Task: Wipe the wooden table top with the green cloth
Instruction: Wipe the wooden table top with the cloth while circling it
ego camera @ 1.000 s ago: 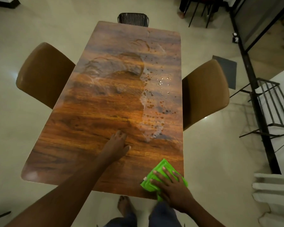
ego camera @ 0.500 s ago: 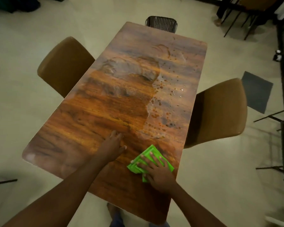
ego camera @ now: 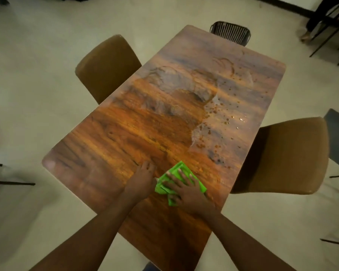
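Note:
The long wooden table top runs away from me, glossy and wet in its middle, with water drops along its right side. A folded green cloth lies flat on the near part of the table. My right hand presses down on the cloth with spread fingers, covering most of it. My left hand rests palm-down on the bare wood just left of the cloth, its side touching the cloth's edge.
A brown padded chair stands at the table's left side and another brown chair at its right. A black slatted chair sits at the far end. Pale tiled floor surrounds the table; dark chair legs show at the top right.
My right hand has slid the green cloth from the table's near right corner leftward and inward, up against my left hand. The left hand stayed planted. The view shifted left.

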